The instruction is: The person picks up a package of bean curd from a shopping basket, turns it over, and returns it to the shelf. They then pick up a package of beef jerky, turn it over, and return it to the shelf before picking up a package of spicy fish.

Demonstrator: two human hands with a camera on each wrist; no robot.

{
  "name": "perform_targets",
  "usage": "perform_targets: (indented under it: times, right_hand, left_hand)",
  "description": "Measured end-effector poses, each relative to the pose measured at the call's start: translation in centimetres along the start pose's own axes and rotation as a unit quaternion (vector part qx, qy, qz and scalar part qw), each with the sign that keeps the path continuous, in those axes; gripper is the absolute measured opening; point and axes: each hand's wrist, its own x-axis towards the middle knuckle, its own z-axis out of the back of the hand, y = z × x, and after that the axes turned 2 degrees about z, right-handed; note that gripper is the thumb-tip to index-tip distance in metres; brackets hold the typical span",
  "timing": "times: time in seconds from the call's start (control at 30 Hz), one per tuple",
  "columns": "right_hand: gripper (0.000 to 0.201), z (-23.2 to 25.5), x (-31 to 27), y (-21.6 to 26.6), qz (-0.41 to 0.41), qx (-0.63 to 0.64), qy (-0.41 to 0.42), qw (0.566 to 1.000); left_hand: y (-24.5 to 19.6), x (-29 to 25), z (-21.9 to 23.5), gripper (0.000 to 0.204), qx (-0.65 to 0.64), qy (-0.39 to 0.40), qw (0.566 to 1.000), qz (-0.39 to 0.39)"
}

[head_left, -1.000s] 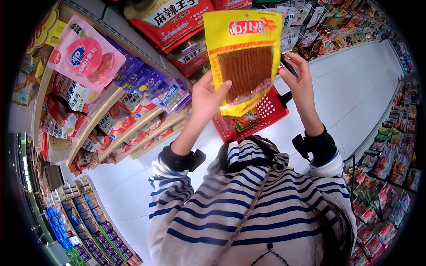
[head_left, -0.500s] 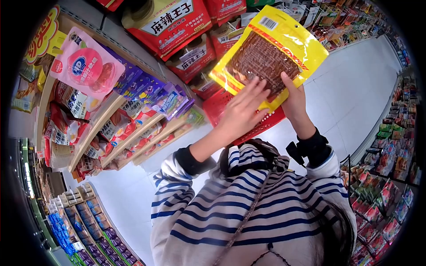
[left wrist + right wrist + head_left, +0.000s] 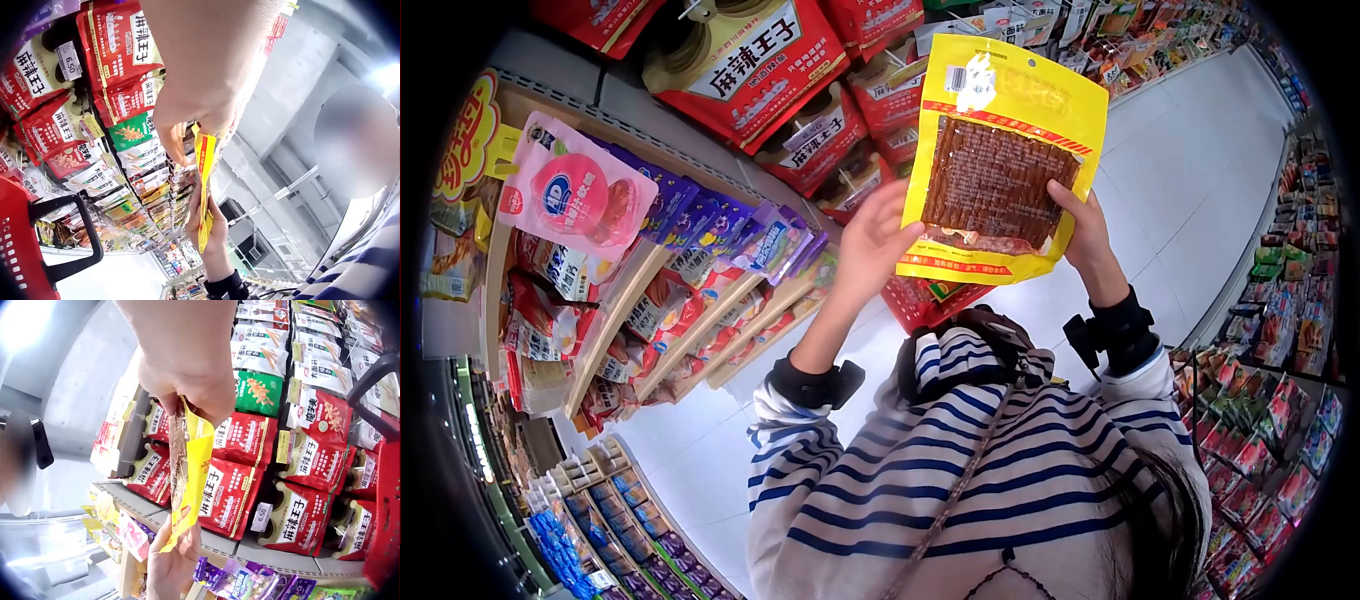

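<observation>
Between both hands is a yellow snack packet (image 3: 1005, 165), its barcoded back turned up and flat brown strips visible through the clear window. My left hand (image 3: 868, 248) pinches its left edge near the lower corner, thumb on the near face. On the opposite edge, my right hand (image 3: 1090, 245) grips with the thumb over the window and the fingers behind. The left wrist view shows the packet (image 3: 205, 181) edge-on, with the right hand (image 3: 212, 234) beyond it. In the right wrist view, the left hand (image 3: 172, 562) holds the packet's far end.
Below the packet is a red shopping basket (image 3: 915, 305), partly hidden; its black handle (image 3: 87, 228) shows in the left wrist view. Red snack bags (image 3: 760, 70) hang ahead. A pink pouch (image 3: 575, 185) and purple packets (image 3: 700, 215) line the left shelf. More racks (image 3: 1280, 290) stand right.
The packet has been turned from its front to its barcoded back and then straightened upright. My left hand has moved from the packet's face to its left edge; the right hand has taken its right edge.
</observation>
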Motion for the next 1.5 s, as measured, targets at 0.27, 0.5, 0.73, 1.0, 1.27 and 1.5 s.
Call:
perform_targets:
  times: [0.27, 0.5, 0.73, 1.0, 1.27, 1.5]
  right_hand:
    - [0.045, -0.3, -0.2, -0.1, -0.005, -0.028, 0.028, 0.999]
    - [0.049, -0.3, -0.1, -0.7, -0.013, -0.055, 0.045, 0.997]
    - [0.047, -0.4, 0.2, -1.5, -0.021, -0.012, 0.008, 1.0]
    - [0.045, 2.5, -0.2, -2.9, -0.044, 0.049, -0.053, 0.996]
    - [0.042, 7.5, -1.3, -0.9, -0.039, 0.079, -0.117, 0.989]
    - [0.041, 13.7, -1.8, 3.2, -0.01, 0.103, -0.115, 0.988]
  left_hand:
    - [0.2, -0.8, 0.5, 0.029, -0.023, 0.019, 0.998, 0.059]
    - [0.6, -1.1, 1.4, 0.028, -0.001, 0.016, 0.998, 0.058]
    - [2.9, -0.4, 2.9, 0.028, 0.014, 0.029, 0.997, 0.066]
    - [4.4, 1.9, 2.0, 0.026, -0.021, 0.088, 0.99, 0.112]
    - [6.4, 5.3, -2.6, 0.029, -0.057, 0.131, 0.976, 0.162]
    - [7.2, 8.8, -9.1, 0.027, -0.005, 0.18, 0.972, 0.153]
